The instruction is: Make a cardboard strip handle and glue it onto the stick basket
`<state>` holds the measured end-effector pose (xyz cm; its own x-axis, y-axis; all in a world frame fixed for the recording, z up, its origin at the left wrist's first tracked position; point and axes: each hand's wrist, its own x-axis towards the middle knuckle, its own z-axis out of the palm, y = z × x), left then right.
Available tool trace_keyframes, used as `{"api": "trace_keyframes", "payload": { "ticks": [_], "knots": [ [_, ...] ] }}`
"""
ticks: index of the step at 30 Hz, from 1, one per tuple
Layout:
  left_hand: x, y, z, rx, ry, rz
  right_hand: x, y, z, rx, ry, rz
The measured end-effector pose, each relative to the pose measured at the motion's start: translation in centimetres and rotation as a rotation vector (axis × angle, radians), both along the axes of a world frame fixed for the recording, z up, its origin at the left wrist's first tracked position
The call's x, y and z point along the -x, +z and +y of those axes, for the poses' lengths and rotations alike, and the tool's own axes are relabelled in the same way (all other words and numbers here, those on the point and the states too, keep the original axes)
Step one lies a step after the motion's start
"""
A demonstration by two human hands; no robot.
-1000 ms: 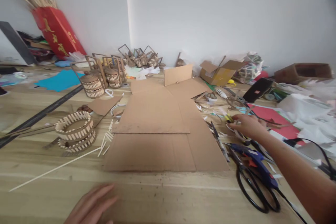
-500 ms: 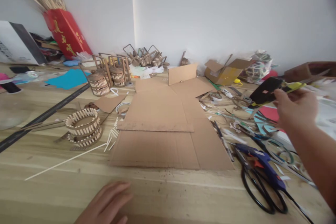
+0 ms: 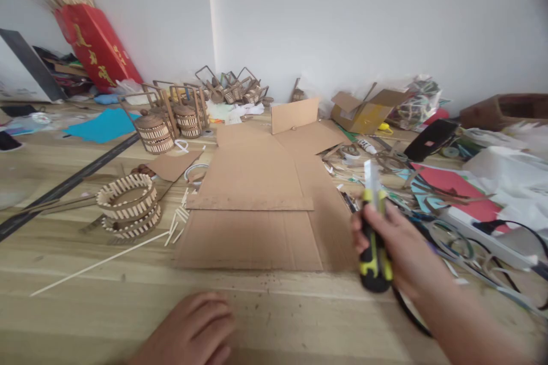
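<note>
My right hand (image 3: 396,239) is wrapped round a yellow and black utility knife (image 3: 373,239), its blade pointing up and away from me. It is over the right side of a flattened cardboard box (image 3: 250,174), whose near strip is folded over along a crease. My left hand (image 3: 199,325) rests at the near edge of the table, below the cardboard, its fingers loosely bent with nothing in them. Partly behind my right arm lie black-handled scissors (image 3: 411,313); the glue gun beside them is almost wholly hidden.
Left of the cardboard are a slatted bamboo ring (image 3: 128,202), thin sticks (image 3: 175,222) and a tape roll (image 3: 197,174). Lidded baskets (image 3: 154,132) stand behind. Rightward lie red paper (image 3: 458,188), bamboo strips and a black box (image 3: 430,140). An open carton (image 3: 363,111) stands at the back.
My right hand has come left and toward me with the utility knife, away from the black box. The knife's blade now points up. My left hand has shifted slightly right.
</note>
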<state>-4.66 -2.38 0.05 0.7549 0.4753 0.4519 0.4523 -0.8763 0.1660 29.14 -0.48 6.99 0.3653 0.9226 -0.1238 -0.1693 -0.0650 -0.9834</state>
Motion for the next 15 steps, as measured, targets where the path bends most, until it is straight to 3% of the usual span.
{"api": "trace_keyframes", "payload": {
  "ticks": [3,5,11,15],
  "knots": [
    [-2.5,2.5,0.4,0.027,-0.037,0.021,3.4,-3.5,-1.1,0.142,0.184,0.291],
    [-3.6,2.9,0.9,0.026,-0.031,0.007,4.5,-4.9,-1.4,0.158,0.244,0.402],
    [-5.0,1.0,2.6,-0.136,-0.078,-0.126,5.0,-5.9,-1.7,0.134,0.294,0.430],
    [-4.8,0.2,2.8,-0.090,-0.092,-0.184,5.2,-6.0,-1.8,0.155,0.211,0.430]
  ]
}}
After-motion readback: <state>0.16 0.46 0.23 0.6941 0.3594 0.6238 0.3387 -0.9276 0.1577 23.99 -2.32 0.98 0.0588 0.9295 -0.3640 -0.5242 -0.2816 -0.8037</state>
